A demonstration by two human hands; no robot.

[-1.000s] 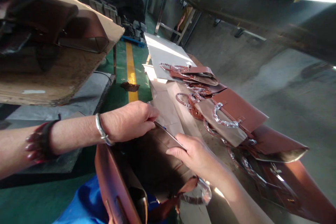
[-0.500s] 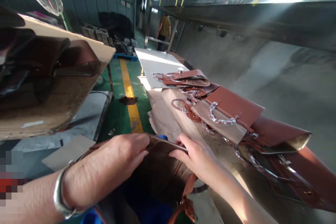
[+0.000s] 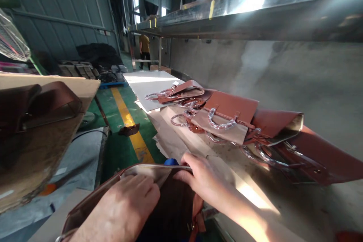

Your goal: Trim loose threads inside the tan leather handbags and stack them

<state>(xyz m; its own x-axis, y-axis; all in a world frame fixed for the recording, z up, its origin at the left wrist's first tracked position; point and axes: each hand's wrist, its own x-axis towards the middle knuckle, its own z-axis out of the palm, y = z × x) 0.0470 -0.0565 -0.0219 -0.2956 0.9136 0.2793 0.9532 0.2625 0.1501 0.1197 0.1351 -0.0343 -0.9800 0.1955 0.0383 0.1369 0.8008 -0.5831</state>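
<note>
A brown handbag (image 3: 172,196) stands open right in front of me, its pale lining (image 3: 153,172) showing along the top edge. At the bag's mouth is my left hand (image 3: 130,200), its fingers curled against the lining; their tips are hidden, so what they grip cannot be seen. My right hand (image 3: 198,174) pinches the rim at the right between thumb and fingers. Below it hangs a reddish-brown strap (image 3: 197,211). Something blue (image 3: 171,162) peeks out behind the rim.
Several brown handbags (image 3: 231,106) with plastic-wrapped handles lie on a cardboard-covered table (image 3: 172,124) to the right. More dark bags (image 3: 56,102) rest on a table (image 3: 42,151) at left. A metal beam (image 3: 241,19) runs above. A person (image 3: 144,49) stands far back.
My left hand has gone from the rim down into the bag's mouth, and more pale lining shows. My right hand still pinches the rim. The view has turned right.
</note>
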